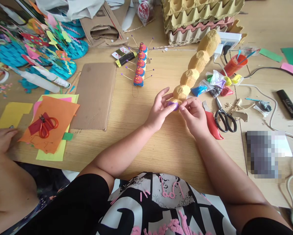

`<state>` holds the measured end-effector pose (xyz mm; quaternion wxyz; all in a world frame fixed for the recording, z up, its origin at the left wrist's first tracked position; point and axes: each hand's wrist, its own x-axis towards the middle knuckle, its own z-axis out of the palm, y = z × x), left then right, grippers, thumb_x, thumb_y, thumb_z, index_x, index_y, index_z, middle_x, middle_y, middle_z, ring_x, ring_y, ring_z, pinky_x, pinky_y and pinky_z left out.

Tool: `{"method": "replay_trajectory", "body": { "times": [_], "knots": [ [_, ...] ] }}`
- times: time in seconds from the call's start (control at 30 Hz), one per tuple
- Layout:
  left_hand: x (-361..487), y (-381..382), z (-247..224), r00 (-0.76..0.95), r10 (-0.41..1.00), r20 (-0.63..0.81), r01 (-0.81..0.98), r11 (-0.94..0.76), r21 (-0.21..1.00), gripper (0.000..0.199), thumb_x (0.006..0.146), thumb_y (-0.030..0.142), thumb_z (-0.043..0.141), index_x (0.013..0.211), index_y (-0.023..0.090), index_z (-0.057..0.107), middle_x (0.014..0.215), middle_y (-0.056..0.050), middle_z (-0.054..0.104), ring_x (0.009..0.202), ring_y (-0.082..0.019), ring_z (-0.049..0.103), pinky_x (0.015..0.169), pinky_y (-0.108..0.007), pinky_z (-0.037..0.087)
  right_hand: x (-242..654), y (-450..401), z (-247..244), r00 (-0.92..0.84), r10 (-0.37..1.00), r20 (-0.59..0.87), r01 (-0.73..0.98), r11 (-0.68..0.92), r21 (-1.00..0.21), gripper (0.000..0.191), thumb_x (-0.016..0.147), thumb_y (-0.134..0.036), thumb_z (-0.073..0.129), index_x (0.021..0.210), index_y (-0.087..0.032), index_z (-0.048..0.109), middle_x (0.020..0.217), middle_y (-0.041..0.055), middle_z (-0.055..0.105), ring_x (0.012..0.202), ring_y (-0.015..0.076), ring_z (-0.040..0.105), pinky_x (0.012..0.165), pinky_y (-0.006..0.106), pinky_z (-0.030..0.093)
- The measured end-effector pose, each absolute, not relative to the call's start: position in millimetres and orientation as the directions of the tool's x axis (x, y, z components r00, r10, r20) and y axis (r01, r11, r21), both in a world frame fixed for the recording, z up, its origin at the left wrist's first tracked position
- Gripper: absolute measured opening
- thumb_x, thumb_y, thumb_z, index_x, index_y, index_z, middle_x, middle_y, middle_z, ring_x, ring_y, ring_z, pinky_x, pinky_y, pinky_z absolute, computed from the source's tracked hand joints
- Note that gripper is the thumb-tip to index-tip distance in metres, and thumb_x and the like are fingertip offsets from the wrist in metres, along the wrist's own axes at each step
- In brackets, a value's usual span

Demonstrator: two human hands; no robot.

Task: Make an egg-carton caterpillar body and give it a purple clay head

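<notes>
Yellow carton strip (pixel 190 77), right of centre; purple patch (pixel 170 103) at near end, partly covered by fingers. Left hand (pixel 160 109): grip around that end, some fingers hidden. Right hand (pixel 192 112): grip pinched there. Red cup (pixel 231 66), upper right: blue sticks, lower contents obscured. Plastic bags (pixel 218 78), right: coloured lumps. Pixelated patch (pixel 262 153), lower right: unidentifiable.

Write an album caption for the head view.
Left hand and right hand hold a yellow egg-carton strip by its purple end.

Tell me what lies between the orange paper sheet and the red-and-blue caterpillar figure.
A flat, rectangular brown cardboard sheet lies between them, as the head view shows.
</notes>
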<state>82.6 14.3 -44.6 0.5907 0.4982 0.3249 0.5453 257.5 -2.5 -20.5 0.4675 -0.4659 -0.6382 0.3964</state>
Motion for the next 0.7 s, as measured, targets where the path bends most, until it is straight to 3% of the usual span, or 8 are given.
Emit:
{"method": "replay_trajectory", "body": {
  "times": [0.1, 0.2, 0.5, 0.7],
  "knots": [
    [84, 13, -41, 0.184, 0.976, 0.119, -0.376, -0.042, 0.925, 0.077, 0.091, 0.052, 0.08, 0.157, 0.035, 0.044, 0.157, -0.01, 0.063, 0.134, -0.027, 0.068, 0.114, -0.047, 0.056, 255, -2, -18, -0.043, 0.966, 0.256, 0.112, 0.259, -0.959, 0.038, 0.093, -0.066, 0.076, 0.094, -0.028, 0.069, 0.098, 0.0031, 0.052, 0.093, 0.0207, 0.053, 0.087, 0.039, 0.05],
    [86, 10, -34, 0.172, 0.983, 0.067, -0.422, 0.012, 0.907, 0.078, 0.089, 0.05, 0.083, 0.157, 0.034, 0.046, 0.157, -0.01, 0.063, 0.135, -0.027, 0.068, 0.116, -0.045, 0.054, 253, -2, -17, -0.068, 0.969, 0.236, 0.021, 0.238, -0.971, 0.038, 0.089, -0.064, 0.082, 0.091, -0.028, 0.07, 0.097, 0.002, 0.052, 0.092, 0.0193, 0.053, 0.086, 0.037, 0.049],
    [88, 7, -27, 0.184, 0.983, 0.024, -0.481, 0.069, 0.874, 0.082, 0.085, 0.046, 0.088, 0.156, 0.034, 0.048, 0.159, -0.009, 0.062, 0.146, -0.031, 0.061, 0.123, -0.049, 0.049, 252, -4, -15, -0.059, 0.974, 0.219, 0.062, 0.223, -0.973, 0.038, 0.088, -0.064, 0.084, 0.091, -0.028, 0.071, 0.094, 0.0011, 0.054, 0.088, 0.018, 0.053, 0.081, 0.035, 0.048],
    [88, 7, -26, 0.175, 0.984, 0.018, -0.49, 0.071, 0.869, 0.081, 0.084, 0.045, 0.089, 0.154, 0.034, 0.051, 0.159, -0.01, 0.063, 0.141, -0.029, 0.065, 0.12, -0.047, 0.051, 247, -6, -11, -0.058, 0.991, 0.121, -0.147, 0.111, -0.983, 0.042, 0.083, -0.061, 0.09, 0.093, -0.029, 0.065, 0.088, -0.0015, 0.057, 0.077, 0.0145, 0.052, 0.076, 0.032, 0.047]
  ]
}}
